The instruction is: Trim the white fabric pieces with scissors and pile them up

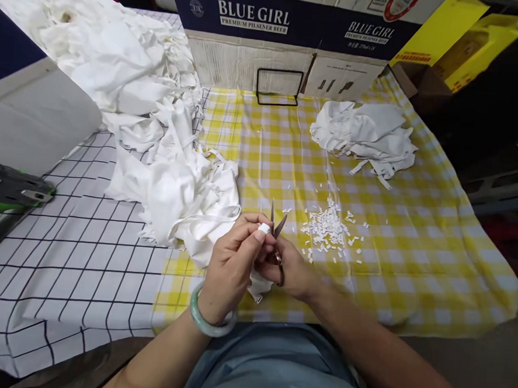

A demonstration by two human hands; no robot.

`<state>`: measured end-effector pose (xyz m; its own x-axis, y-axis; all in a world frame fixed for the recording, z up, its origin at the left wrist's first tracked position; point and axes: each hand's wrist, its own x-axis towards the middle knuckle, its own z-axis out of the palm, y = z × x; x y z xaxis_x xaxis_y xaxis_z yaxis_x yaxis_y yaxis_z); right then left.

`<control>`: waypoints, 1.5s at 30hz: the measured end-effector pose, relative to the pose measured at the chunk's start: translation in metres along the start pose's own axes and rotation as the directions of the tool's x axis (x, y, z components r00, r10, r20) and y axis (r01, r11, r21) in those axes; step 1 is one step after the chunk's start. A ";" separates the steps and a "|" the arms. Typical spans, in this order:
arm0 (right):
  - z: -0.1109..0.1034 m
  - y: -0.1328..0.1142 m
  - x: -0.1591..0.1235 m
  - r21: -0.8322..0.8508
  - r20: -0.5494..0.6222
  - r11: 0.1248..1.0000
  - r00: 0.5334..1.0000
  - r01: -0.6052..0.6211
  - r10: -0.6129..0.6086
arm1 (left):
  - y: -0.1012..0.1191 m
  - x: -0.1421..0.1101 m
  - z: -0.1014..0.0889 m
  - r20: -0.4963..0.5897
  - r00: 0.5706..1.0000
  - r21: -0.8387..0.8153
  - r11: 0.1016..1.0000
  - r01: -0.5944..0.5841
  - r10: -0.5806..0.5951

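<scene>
My left hand, with a pale green bangle on the wrist, pinches a small white fabric piece between thumb and fingers; more of the white cloth hangs below my hands. My right hand grips small thread snips, their blades open and pointing up right beside the white piece. Both hands are close to the table's front edge, over the yellow checked cloth. Just right of the snips lies a scatter of tiny white cut scraps.
A big heap of white fabric fills the left and middle. A smaller white pile lies at the back right. Cardboard beer boxes line the back edge. A white box and a green-black tool sit on the left, on black-grid cloth.
</scene>
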<state>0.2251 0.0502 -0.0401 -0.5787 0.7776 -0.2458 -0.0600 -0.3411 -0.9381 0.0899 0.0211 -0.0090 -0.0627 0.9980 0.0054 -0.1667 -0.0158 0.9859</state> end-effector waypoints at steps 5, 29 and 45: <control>-0.026 -0.019 -0.022 -0.566 -0.133 0.820 0.972 0.084 -0.192 | -0.022 -0.001 0.005 -0.038 0.995 -0.059 0.994 0.091 -0.093; -0.034 -0.025 -0.038 -0.896 -0.078 0.440 0.953 0.062 -0.294 | -0.033 -0.009 0.016 0.065 0.982 0.222 0.957 -0.187 0.177; -0.046 -0.018 -0.049 -0.910 -0.131 0.414 0.947 0.001 -0.292 | -0.034 -0.005 0.026 0.159 0.974 0.323 0.924 -0.206 0.162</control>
<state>0.2921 0.0427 -0.0221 -0.4237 0.9057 0.0095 0.7148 0.3408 -0.6106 0.1215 0.0186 -0.0378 0.0685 0.9791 0.1917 0.1765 -0.2010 0.9635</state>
